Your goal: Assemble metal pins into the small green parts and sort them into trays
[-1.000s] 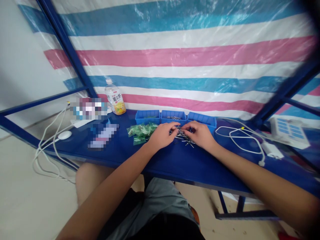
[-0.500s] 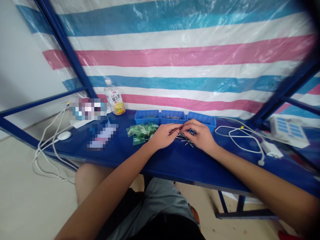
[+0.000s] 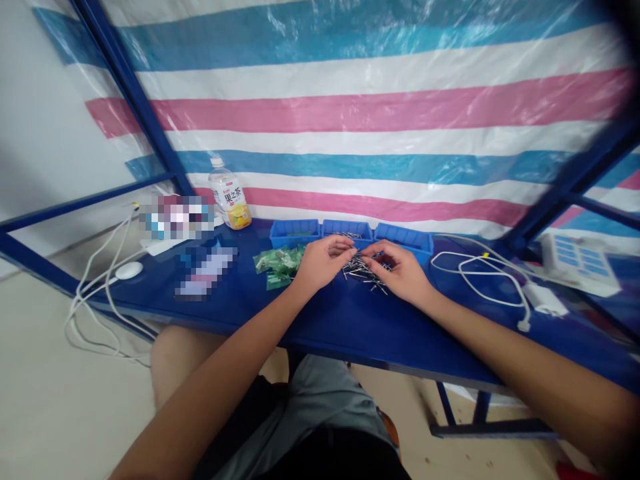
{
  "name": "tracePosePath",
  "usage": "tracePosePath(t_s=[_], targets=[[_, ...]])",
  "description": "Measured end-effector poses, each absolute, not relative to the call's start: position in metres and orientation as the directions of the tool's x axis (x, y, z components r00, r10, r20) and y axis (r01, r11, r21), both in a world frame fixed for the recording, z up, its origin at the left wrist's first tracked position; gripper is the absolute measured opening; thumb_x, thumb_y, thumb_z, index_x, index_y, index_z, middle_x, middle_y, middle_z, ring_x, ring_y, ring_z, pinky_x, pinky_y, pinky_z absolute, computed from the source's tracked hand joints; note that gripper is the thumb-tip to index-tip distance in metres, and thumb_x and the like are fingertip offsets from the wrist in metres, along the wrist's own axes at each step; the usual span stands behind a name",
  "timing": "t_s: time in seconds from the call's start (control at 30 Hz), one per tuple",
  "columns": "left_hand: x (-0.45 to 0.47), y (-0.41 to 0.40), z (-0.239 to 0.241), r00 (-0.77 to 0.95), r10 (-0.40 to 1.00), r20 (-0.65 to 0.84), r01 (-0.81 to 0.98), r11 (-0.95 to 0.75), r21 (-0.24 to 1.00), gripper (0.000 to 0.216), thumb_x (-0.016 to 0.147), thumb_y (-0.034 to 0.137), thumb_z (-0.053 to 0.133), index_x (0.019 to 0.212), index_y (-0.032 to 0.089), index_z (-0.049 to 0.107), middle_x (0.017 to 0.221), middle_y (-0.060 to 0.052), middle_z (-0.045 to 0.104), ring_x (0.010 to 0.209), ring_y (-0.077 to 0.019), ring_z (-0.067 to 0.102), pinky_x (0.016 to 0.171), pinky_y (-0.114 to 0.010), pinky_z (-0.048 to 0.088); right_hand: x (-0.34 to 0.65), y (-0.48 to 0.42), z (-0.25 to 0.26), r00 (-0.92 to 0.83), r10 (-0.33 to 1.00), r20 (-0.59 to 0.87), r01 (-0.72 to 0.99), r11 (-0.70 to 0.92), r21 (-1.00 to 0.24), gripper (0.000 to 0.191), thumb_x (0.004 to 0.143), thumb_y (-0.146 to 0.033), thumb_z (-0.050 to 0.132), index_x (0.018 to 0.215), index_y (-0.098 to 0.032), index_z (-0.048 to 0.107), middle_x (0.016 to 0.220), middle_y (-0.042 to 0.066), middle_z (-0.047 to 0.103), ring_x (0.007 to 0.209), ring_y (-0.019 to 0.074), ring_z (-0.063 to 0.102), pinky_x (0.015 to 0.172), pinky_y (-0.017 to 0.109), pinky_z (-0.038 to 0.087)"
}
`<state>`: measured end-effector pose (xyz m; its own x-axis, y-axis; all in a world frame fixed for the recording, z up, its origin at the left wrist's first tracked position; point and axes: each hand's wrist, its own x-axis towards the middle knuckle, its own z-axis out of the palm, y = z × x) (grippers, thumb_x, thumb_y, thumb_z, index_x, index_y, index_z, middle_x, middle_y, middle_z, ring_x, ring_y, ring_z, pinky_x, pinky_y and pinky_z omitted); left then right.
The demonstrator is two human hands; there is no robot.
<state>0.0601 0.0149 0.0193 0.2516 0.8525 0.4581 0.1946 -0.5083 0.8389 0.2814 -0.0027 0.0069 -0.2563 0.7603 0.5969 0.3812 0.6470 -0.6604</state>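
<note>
Beyond the left hand (image 3: 320, 265), a bottle (image 3: 231, 199) reads "果之茶".

blue bins (image 3: 295, 241): 3 | hands (image 3: 323, 265): 2 | bottle (image 3: 231, 200): 1 | metal pins (image 3: 361, 268): many, uncountable | green packets (image 3: 278, 264): several, overlapping

The bottle (image 3: 230, 193) carries the one readable text: the three characters 果之茶, dark on its pale label (image 3: 233, 197), just above a picture of yellow fruit (image 3: 239, 216); a small red mark (image 3: 229, 184) above the characters is too tiny to make out; pixelation covers one patch (image 3: 177, 217) left of the bottle and another (image 3: 206, 273) nearer the viewer than it.
</note>
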Motion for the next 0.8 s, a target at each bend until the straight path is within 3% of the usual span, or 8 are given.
tracePosePath(t_s=[0.07,0.23,0.4,0.6,0.8], targets=[[0.060,0.015,0.019,0.257,0.856,0.448,0.208,-0.502,0.840,0.027,0.090,0.029,0.076,0.114,0.018,0.073,0.106,-0.009,0.079,0.095,-0.0203,0.078,0.092,-0.036,0.064,0.282,-0.002,0.006,-0.259,0.763,0.592,0.386,0.644,-0.661,0.020,0.098,-0.042,0.069,0.104,-0.024,0.074,0.104,0.007,0.074,0.093,0.0237,0.071,0.078,0.038,0.060],[0.062,0.011,0.021,0.290,0.856,0.427,0.202,-0.491,0.847,0.061,0.090,0.022,0.074,0.147,0.023,0.053,0.106,-0.008,0.078,0.088,-0.0174,0.078,0.078,-0.027,0.064,0.282,-0.001,0.003,-0.262,0.780,0.568,0.377,0.625,-0.684,0.023,0.098,-0.044,0.068,0.107,-0.024,0.074,0.101,0.007,0.074,0.091,0.0237,0.071,0.076,0.038,0.061],[0.063,0.008,0.022,0.307,0.846,0.436,0.205,-0.506,0.838,0.059,0.088,0.018,0.074,0.143,0.020,0.053,0.106,-0.008,0.077,0.087,-0.0168,0.078,0.081,-0.027,0.063,0.281,-0.001,0.002,-0.271,0.791,0.548,0.337,0.612,-0.716,0.030,0.097,-0.045,0.070,0.119,-0.025,0.071,0.107,0.008,0.074,0.095,0.0243,0.071,0.082,0.040,0.062],[0.063,0.008,0.020,0.360,0.806,0.470,0.261,-0.570,0.779,0.054,0.087,0.015,0.070,0.139,0.021,0.055,0.105,-0.007,0.077,0.092,-0.0182,0.079,0.084,-0.028,0.064,0.280,-0.004,0.006,-0.349,0.756,0.553,0.342,0.652,-0.677,0.036,0.098,-0.046,0.068,0.129,-0.029,0.070,0.106,0.008,0.072,0.092,0.0238,0.071,0.078,0.039,0.063],[0.062,0.006,0.023,0.429,0.766,0.478,0.339,-0.627,0.701,0.049,0.087,0.012,0.066,0.134,0.021,0.059,0.105,-0.005,0.076,0.091,-0.0168,0.079,0.084,-0.026,0.063,0.278,-0.008,0.012,-0.401,0.709,0.580,0.336,0.703,-0.627,0.023,0.099,-0.042,0.068,0.115,-0.029,0.077,0.105,0.008,0.073,0.088,0.0225,0.070,0.075,0.038,0.061]])
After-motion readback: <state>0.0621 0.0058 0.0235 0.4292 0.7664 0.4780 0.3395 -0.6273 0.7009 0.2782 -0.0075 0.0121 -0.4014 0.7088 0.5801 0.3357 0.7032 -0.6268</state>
